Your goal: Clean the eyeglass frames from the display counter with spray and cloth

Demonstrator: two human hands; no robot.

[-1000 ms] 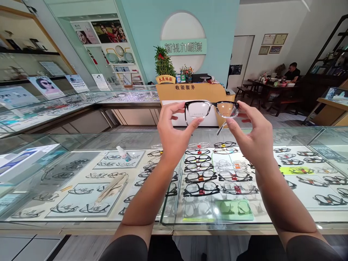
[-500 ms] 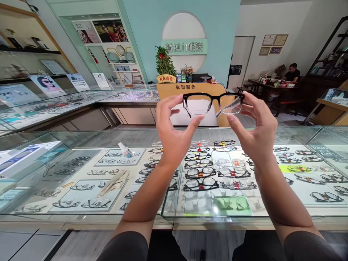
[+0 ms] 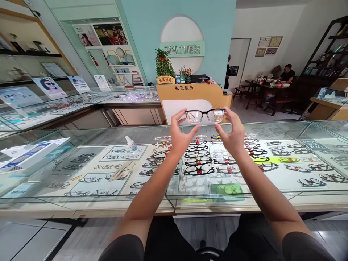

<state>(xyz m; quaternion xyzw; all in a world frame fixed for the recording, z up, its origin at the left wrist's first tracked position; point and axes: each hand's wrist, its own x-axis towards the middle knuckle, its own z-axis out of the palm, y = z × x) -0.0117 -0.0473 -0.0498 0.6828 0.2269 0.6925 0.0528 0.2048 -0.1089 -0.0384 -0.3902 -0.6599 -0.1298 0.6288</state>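
Nearest the camera, two bare forearms reach forward from dark sleeves over a glass display counter (image 3: 81, 195). Under its top lie rows of spectacle frames (image 3: 199, 161), dark and clear ones side by side, with a green cloth (image 3: 227, 188) near the front edge. On the glass to the left stand a small white dropper bottle (image 3: 131, 144) and a beige cloth (image 3: 122, 171) just below it.

Above the counter, held out at arm's length, is a pair of glasses (image 3: 205, 115) — black along the top rim and bridge, fading to clear at the lower rim, with both lenses transparent and level, facing the camera. The temples cannot be made out.

The left hand (image 3: 181, 136) pinches the left end of the frame: thumb under the lens rim, index finger curled over the top, the other fingers loosely bent. The right hand (image 3: 230, 133) mirrors it at the right end, thumb below and fingers above, closed on the frame's corner.

Beyond stands a yellow service desk (image 3: 194, 96) with a potted plant (image 3: 164, 65) on it — and far right, a person sits at a dark table (image 3: 265, 87).
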